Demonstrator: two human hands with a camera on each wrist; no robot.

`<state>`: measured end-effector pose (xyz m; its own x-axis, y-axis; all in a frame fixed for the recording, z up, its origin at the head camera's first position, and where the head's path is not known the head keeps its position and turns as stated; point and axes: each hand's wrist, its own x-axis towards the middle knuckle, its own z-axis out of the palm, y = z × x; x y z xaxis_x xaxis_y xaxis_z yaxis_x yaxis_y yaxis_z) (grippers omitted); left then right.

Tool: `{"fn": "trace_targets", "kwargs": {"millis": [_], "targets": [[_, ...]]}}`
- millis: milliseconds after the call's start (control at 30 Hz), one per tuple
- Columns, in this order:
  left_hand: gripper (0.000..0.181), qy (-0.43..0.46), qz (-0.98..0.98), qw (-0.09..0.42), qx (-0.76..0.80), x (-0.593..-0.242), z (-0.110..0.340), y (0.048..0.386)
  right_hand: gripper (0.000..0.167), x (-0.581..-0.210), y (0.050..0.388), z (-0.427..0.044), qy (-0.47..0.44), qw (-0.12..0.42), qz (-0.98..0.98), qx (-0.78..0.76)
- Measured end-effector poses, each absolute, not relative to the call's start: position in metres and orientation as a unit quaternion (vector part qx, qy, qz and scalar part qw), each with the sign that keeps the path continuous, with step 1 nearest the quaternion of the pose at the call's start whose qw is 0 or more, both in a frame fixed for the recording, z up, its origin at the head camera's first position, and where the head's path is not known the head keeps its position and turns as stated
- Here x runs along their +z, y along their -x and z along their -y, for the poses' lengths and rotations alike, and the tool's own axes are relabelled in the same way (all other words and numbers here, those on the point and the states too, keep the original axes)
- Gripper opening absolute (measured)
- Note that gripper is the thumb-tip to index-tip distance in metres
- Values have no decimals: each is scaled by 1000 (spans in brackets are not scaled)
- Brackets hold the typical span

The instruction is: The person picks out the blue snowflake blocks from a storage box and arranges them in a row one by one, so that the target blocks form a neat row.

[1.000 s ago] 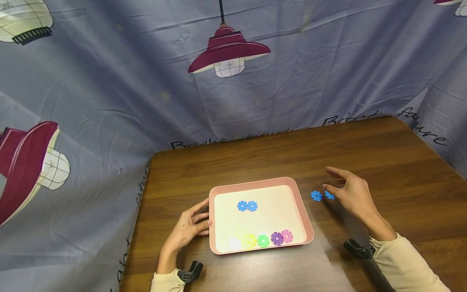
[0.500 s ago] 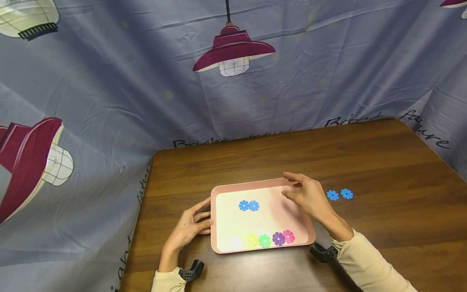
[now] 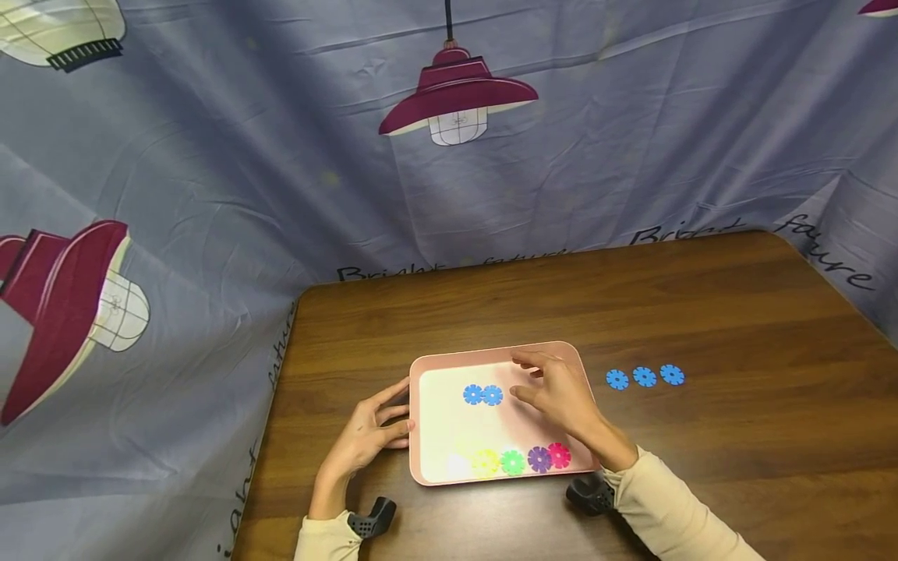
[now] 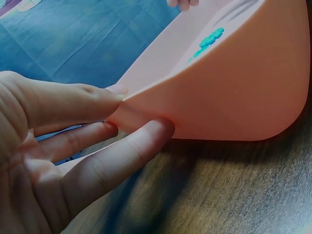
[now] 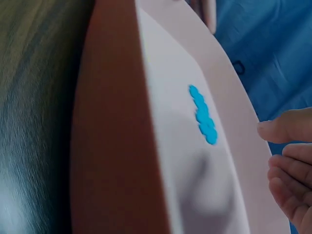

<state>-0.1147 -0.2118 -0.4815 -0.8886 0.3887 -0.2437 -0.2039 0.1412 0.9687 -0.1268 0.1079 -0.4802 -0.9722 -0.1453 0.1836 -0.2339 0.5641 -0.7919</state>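
My left hand (image 3: pixel 363 436) touches the left side of a shallow pink tray (image 4: pixel 234 97). In the left wrist view its thumb meets the rim and another fingertip rests against the outer wall, the digits fairly straight. Over the right part of the tray hovers my right hand (image 3: pixel 561 396), thumb and fingers apart with nothing visible between them. Just left of its fingertips, two blue notched discs (image 3: pixel 483 395) lie side by side on the tray floor, touching or joined. Along the tray's near side are yellow (image 3: pixel 486 463), green (image 3: pixel 513 463), purple (image 3: pixel 539 460) and pink (image 3: pixel 559 455) notched discs.
Three more blue discs (image 3: pixel 645 377) lie in a row on the wooden table (image 3: pixel 758 335), right of the tray. Bright glare washes out the tray's near left corner. A printed curtain (image 3: pixel 596 156) hangs behind the table.
My right hand has moved left, from the blue discs on the table to above the tray, uncovering all three discs. The left hand stays at the tray's side.
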Motion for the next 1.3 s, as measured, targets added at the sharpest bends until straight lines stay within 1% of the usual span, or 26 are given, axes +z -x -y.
{"fn": "trace_targets", "kwargs": {"millis": [233, 733, 867, 1133, 1300], "targets": [[68, -64, -715, 227, 658, -481, 212, 115, 54, -489, 125, -90, -104, 20, 886, 451], [68, -66, -712, 227, 661, -483, 213, 115, 53, -501, 125, -76, -108, -5, 899, 425], [67, -67, -714, 226, 660, -483, 212, 115, 53, -501, 124, -74, -111, -3, 901, 420], [68, -66, -711, 230, 661, -482, 212, 115, 50, -504, 124, -70, -132, 31, 908, 396], [67, -65, -712, 231, 660, -483, 213, 116, 48, -505, 124, -68, -134, 37, 912, 386]]}}
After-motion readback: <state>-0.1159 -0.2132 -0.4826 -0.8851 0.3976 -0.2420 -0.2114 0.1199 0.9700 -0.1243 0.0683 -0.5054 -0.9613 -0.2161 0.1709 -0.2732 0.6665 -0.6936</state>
